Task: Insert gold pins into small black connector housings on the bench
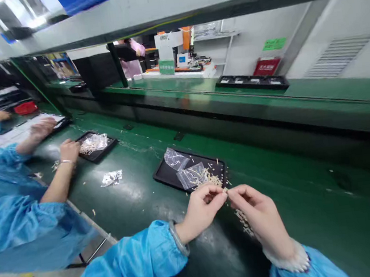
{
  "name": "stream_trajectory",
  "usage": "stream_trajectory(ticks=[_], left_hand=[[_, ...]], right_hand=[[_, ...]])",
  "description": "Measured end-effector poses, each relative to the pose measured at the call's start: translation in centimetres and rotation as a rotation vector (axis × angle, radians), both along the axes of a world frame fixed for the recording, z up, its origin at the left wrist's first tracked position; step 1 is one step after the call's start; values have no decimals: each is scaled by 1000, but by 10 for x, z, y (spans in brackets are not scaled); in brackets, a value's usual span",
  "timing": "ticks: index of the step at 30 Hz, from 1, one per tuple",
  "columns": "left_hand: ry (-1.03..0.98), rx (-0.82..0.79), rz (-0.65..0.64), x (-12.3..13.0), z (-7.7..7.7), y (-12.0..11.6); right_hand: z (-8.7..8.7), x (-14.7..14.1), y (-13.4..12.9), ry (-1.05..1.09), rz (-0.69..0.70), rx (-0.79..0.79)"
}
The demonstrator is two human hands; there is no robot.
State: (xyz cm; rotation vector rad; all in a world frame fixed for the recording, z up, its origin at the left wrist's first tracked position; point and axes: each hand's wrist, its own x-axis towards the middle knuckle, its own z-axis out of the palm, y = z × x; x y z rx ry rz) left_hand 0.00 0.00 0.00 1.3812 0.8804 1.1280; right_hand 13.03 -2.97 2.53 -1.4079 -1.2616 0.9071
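Note:
My left hand point(202, 210) and my right hand point(259, 210) meet fingertip to fingertip over the near right corner of a black tray point(165, 175). Between the pinched fingers is a small pale piece point(225, 190), too tiny to name; both hands appear to grip it. In the tray lie clear plastic bags point(192, 175) and a heap of small beige strips point(213, 179). More small pale pieces point(244, 222) are scattered on the green table, partly hidden by my right hand.
At the left, a co-worker's hand point(70, 150) touches another black tray point(97, 154) with a bag and beige strips. A crumpled clear bag point(111, 178) lies between the trays. Behind the table runs a raised green ledge point(178, 87) with a black compartment tray point(252, 82).

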Motion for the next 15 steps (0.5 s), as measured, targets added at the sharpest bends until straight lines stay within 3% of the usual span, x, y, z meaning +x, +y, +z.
stream_trajectory(ticks=[6,12,15], left_hand=[[21,6,19,0,-1,4],[135,209,48,-6,1,8],[193,308,57,-9,4,9]], right_hand=[[-11,1,0,-143,10,87],[-16,2,-1,-451,-53,473],[-13,2,-2,-525,-1,532]])
